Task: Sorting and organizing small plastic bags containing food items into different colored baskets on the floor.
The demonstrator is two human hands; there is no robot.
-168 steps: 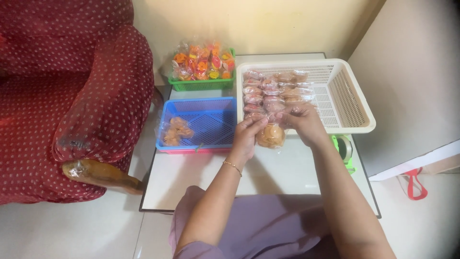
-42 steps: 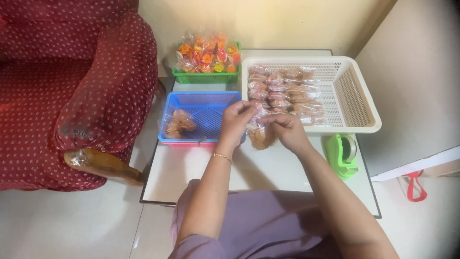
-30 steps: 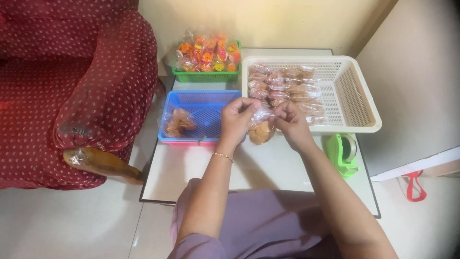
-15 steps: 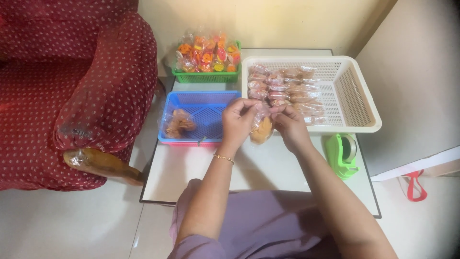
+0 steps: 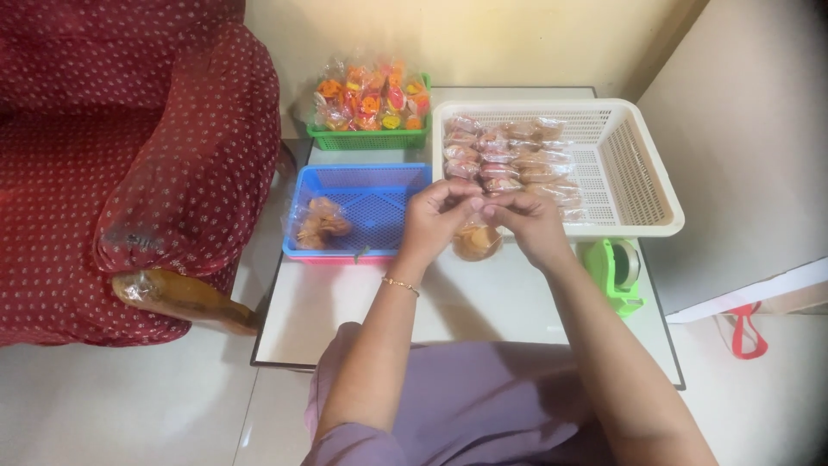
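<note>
Red spotted cloth covers a big armchair (image 5: 129, 164) at the far left of the white table (image 5: 483, 311). On the table, left of the hands, sits a blue plastic basket (image 5: 362, 207) with one clear packet of snacks (image 5: 319, 223). Behind it is a green plastic basket (image 5: 371, 138) full of bright wrapped sweets. The left hand (image 5: 435, 220) and the right hand (image 5: 530, 224) pinch the top of a small clear bag of brown snacks (image 5: 477, 242), fingers curled tight on it. Right of the hands is a cream plastic tray (image 5: 638, 173) with rows of packets, and a green tape holder (image 5: 614, 272).
</note>
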